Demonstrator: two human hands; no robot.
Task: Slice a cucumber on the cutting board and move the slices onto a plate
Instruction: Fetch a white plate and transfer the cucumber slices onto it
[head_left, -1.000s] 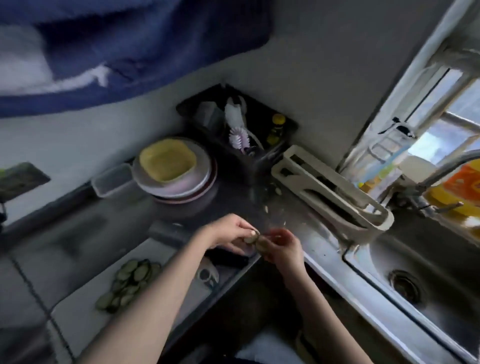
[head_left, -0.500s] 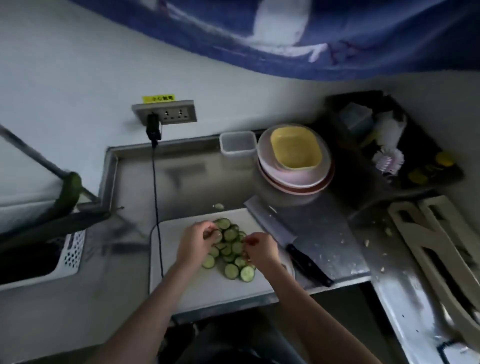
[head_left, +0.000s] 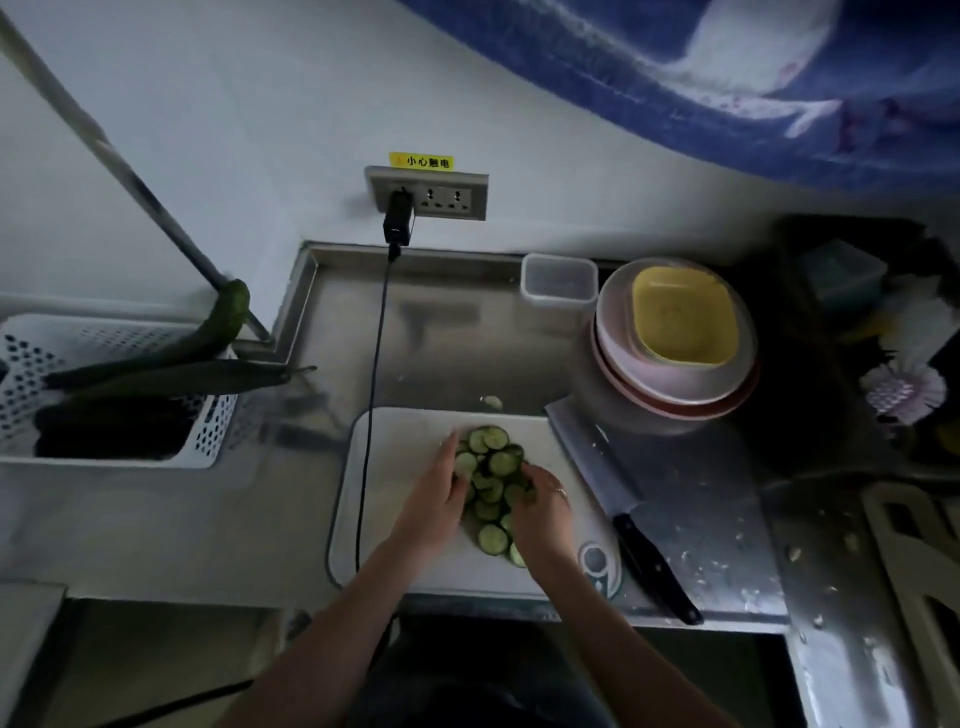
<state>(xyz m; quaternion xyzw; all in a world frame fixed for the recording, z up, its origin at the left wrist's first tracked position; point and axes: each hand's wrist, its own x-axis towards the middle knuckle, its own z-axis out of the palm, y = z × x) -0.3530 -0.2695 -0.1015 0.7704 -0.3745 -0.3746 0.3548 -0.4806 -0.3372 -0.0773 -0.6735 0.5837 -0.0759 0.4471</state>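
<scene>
A pile of green cucumber slices (head_left: 491, 467) lies on the white cutting board (head_left: 405, 519) near the counter's front edge. My left hand (head_left: 434, 501) presses against the pile's left side with fingers stretched along it. My right hand (head_left: 543, 512) cups the pile's right side, its fingers bent over some slices. A stack of pink plates (head_left: 613, 364) with a yellow dish (head_left: 683, 322) on top stands at the back right. A cleaver (head_left: 618, 499) with a black handle lies just right of the board.
A white perforated basket (head_left: 208, 441) at the left holds whole cucumbers (head_left: 171, 374). A black cable (head_left: 371, 389) runs from the wall socket (head_left: 428, 192) across the board's left edge. A clear plastic box (head_left: 558, 278) stands behind the plates. A dish brush (head_left: 904, 389) lies at far right.
The view has swung left from the sink to the cutting board. Both hands moved from in front of the counter onto the slice pile and now close in on it from both sides.
</scene>
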